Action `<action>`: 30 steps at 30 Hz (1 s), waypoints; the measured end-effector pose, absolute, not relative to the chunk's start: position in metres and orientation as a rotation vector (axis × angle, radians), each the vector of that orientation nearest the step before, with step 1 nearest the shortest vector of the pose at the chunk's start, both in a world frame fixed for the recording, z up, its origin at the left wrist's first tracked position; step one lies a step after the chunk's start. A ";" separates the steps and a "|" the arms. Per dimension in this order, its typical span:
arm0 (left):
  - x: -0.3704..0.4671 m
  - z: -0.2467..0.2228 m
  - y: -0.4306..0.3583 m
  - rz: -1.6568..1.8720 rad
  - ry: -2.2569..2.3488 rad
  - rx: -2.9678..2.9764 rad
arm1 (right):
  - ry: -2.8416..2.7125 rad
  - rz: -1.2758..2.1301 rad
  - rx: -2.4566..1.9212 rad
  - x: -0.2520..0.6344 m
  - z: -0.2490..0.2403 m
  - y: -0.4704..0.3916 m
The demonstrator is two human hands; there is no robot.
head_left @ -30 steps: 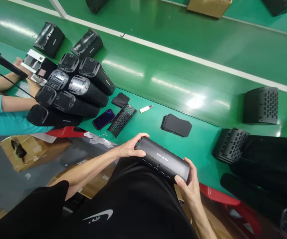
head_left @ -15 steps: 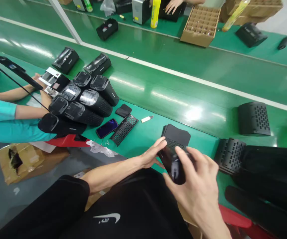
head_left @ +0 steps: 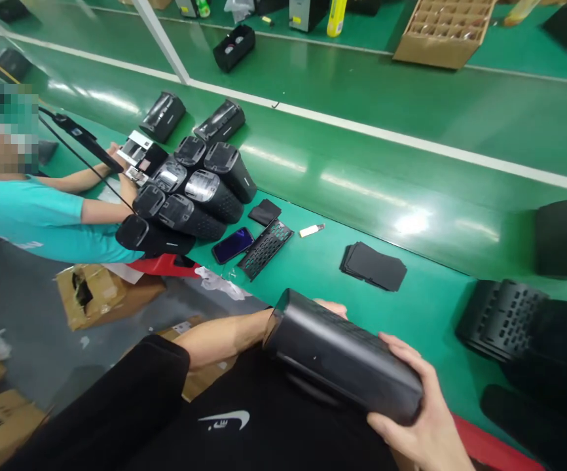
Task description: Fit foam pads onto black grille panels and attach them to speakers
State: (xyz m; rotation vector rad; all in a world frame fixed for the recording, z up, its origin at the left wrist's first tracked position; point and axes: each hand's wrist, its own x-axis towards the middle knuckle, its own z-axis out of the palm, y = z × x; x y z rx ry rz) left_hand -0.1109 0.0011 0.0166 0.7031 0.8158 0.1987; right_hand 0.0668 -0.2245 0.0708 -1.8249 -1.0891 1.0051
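Observation:
A smooth black casing (head_left: 345, 356) lies lengthwise across the front of my body, above the table's near edge. My right hand (head_left: 423, 399) grips its right end, thumb below and fingers over the top. Behind the casing is my left hand (head_left: 331, 307), mostly hidden, with only some fingers showing past its far side. Beyond it on the green table rests a stack of thin black sheets (head_left: 374, 266). Further left are a perforated black panel (head_left: 265, 250), a phone (head_left: 233, 245) and a small white-and-yellow tool (head_left: 311, 230).
Several black housings (head_left: 200, 209) stand grouped at the left, beside a person in a turquoise shirt (head_left: 42, 209). Perforated black shells (head_left: 504, 317) stand at the right. A white line (head_left: 362, 131) crosses the green surface beyond; a divided carton (head_left: 443, 33) is at the far side.
The black casing has been turned from end-on to lengthwise, showing its smooth side. My left hand has gone behind it and my right hand has moved to its right end. The view has shifted left.

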 end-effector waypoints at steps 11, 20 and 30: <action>-0.166 0.048 0.027 -0.064 0.590 1.100 | -0.677 1.135 -1.947 0.056 0.056 -0.238; -0.165 0.031 0.025 -0.053 0.643 1.293 | -0.434 1.112 -1.995 0.039 0.042 -0.239; -0.171 0.029 0.019 0.057 0.576 1.331 | -0.505 1.064 -1.948 0.036 0.047 -0.238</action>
